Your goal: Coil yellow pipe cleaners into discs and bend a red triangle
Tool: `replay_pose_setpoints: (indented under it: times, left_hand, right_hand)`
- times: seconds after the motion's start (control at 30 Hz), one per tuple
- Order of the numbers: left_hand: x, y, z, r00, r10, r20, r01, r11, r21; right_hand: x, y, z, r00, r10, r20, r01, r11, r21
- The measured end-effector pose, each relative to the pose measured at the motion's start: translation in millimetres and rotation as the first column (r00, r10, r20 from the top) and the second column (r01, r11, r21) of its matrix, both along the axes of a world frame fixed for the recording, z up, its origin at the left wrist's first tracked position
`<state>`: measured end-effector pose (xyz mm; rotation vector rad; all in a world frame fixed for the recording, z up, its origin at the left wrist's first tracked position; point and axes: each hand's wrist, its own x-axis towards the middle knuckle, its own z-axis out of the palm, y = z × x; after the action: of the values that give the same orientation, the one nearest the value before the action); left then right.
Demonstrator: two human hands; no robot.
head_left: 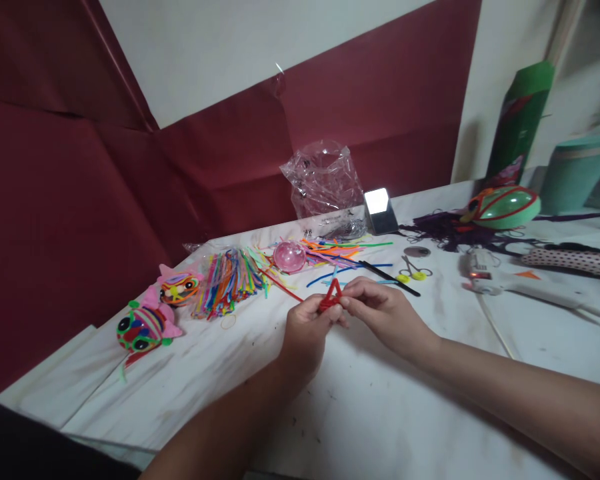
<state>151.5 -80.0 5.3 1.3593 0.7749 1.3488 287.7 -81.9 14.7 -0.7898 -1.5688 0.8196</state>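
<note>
Both hands meet over the middle of the table, pinching a red pipe cleaner (335, 291) bent into a pointed loop. My left hand (307, 333) grips its lower left part, with a straight red length sticking out toward the upper left. The fingertips of my right hand (387, 313) are closed on its right side. Just beyond the hands lie blue and black pipe cleaners (390, 277) and a pair of scissors (414, 269). A pink clear half-ball (289, 257) rests behind my left hand.
On the left sit two colourful fish-like figures (143, 327) beside a bundle of pipe cleaners (235, 283). A clear plastic bag (325, 187) and a phone-like device (381, 212) stand at the back. To the right are a glue gun (505, 283), a green round ornament (510, 207) and a teal bin (575, 177).
</note>
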Motion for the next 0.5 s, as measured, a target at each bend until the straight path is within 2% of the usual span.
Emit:
replay_pose_setpoints:
  times: [0.1,0.23,0.37,0.5]
  left_hand:
    - [1,-2,2.6,0.997,0.061,-0.041,-0.060,0.998,0.023]
    - [1,-5,10.5,0.991,0.121,-0.055,-0.119,0.992,0.038]
    - [2,-4,13.5,0.991,0.128,-0.038,-0.127,0.991,0.033]
    - [1,-2,13.4,0.991,0.109,-0.071,-0.108,0.994,0.024]
  right_hand:
    - [-1,1,-1.8,1.000,-0.021,-0.005,0.022,0.999,0.040]
    - [-2,-2,1.1,0.993,0.099,-0.062,-0.105,0.990,-0.096]
    - [-2,-2,3.0,0.985,0.147,-0.086,-0.159,0.975,-0.153]
    - [-1,0,-0.5,0.993,0.117,-0.035,-0.121,0.982,-0.148]
